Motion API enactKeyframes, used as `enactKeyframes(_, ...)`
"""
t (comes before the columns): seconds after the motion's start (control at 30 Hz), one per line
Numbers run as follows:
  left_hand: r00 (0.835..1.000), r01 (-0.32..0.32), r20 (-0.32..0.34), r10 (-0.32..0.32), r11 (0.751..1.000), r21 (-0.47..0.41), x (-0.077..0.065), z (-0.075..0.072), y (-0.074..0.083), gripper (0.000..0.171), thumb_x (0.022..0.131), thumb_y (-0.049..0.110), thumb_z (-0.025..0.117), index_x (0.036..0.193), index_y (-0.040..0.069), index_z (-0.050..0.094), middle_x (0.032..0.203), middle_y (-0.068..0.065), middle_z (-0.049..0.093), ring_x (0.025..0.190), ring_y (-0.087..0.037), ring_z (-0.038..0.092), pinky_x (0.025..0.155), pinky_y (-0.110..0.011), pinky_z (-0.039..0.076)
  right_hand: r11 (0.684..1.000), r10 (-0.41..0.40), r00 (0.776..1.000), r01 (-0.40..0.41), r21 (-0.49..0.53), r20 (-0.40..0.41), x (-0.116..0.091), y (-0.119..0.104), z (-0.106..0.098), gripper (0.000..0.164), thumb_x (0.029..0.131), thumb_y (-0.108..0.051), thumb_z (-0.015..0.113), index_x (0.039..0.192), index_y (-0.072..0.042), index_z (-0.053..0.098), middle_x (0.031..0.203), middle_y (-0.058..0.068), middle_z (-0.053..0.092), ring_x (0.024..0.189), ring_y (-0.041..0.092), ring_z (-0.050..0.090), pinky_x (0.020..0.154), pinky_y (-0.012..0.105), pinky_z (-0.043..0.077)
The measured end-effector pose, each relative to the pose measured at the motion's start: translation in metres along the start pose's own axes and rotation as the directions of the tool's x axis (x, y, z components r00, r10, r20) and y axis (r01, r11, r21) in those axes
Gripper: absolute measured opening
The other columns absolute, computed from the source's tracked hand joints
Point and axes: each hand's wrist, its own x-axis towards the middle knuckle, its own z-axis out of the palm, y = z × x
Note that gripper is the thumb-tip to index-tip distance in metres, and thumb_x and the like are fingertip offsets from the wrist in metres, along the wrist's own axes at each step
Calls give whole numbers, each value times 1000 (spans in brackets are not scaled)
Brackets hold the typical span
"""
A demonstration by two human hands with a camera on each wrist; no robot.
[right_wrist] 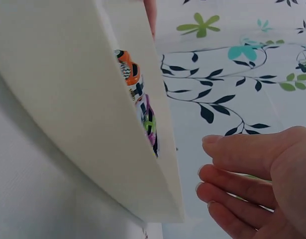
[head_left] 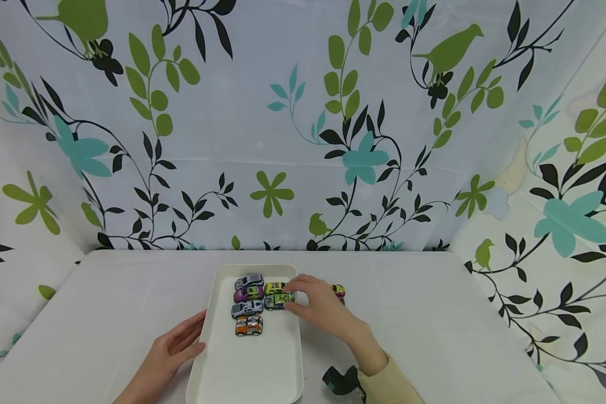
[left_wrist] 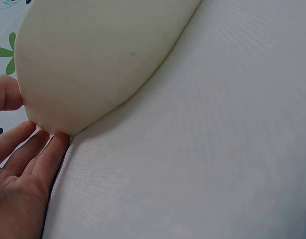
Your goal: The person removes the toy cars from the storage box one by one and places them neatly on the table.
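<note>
A white rectangular tray (head_left: pixel 247 365) holds several small toy cars in its far part. Along its left side are a silver car (head_left: pixel 249 280), a purple car (head_left: pixel 247 294), a pale blue car (head_left: pixel 246 308) and an orange car (head_left: pixel 249 326). Beside them sit a yellow car (head_left: pixel 274 288) and a green car (head_left: pixel 276 302). My left hand (head_left: pixel 169 350) rests its fingertips against the tray's left side. My right hand (head_left: pixel 320 306) reaches over the right rim, fingertips by the yellow and green cars; the right wrist view shows nothing between thumb and fingers.
Partly hidden behind the right hand, another toy car (head_left: pixel 339 289) lies on the white table (head_left: pixel 409 314) outside the tray. A black object (head_left: pixel 340 381) is at the right wrist. A leaf-patterned cloth (head_left: pixel 222 112) hangs behind and at the sides.
</note>
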Motion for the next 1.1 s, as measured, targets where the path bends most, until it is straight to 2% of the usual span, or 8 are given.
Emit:
enactKeyframes(0.27, 1000, -12, 9, 13, 1000, -18, 0, 1, -2, 70, 94, 25, 69, 154, 9, 36, 159, -11, 37, 140, -20, 43, 102, -28, 52, 998, 56, 995, -57, 12, 86, 20, -10, 1, 25, 92, -17, 73, 114, -4, 73, 109, 8, 71, 103, 25, 67, 90, 35, 55)
enactKeyframes(0.5, 999, -36, 18, 36, 999, -27, -1, 2, -4, 70, 94, 23, 69, 154, 8, 37, 158, -13, 38, 124, 7, 49, 101, -26, 52, 994, 103, 990, -106, 26, 96, 30, -17, 7, 20, 90, -11, 73, 107, -2, 75, 103, 10, 71, 96, 24, 66, 82, 30, 55)
enactKeyframes(0.6, 999, -46, 20, 47, 998, -30, -2, 3, -3, 69, 94, 22, 69, 154, 7, 37, 158, -14, 38, 118, 13, 50, 100, -25, 52, 994, 108, 990, -109, 10, 94, 31, -15, 12, 17, 89, -10, 75, 104, -2, 76, 99, 8, 70, 91, 20, 64, 79, 28, 55)
enactKeyframes(0.77, 998, -53, 24, 54, 998, -31, -2, 2, -3, 69, 94, 21, 69, 154, 6, 36, 158, -15, 37, 116, 15, 50, 100, -24, 52, 994, 113, 989, -111, -26, 95, 32, -10, 16, 17, 87, -11, 76, 103, -4, 77, 96, 5, 71, 89, 17, 64, 78, 27, 54)
enactKeyframes(0.97, 998, -52, 20, 53, 998, -31, -2, 1, -3, 70, 94, 20, 69, 154, 6, 36, 158, -15, 37, 116, 15, 50, 99, -23, 52, 991, 131, 983, -125, -50, 128, 33, -6, 21, 19, 86, -9, 76, 104, -5, 77, 100, 5, 71, 95, 19, 65, 83, 30, 55)
enactKeyframes(1.1, 998, -58, 17, 59, 998, -31, -3, 0, -3, 69, 94, 20, 69, 154, 5, 36, 158, -16, 36, 116, 15, 51, 98, -20, 52, 992, 117, 982, -107, -68, 151, 34, -4, 23, 19, 84, -6, 76, 103, -6, 76, 102, 4, 71, 98, 19, 65, 86, 30, 55)
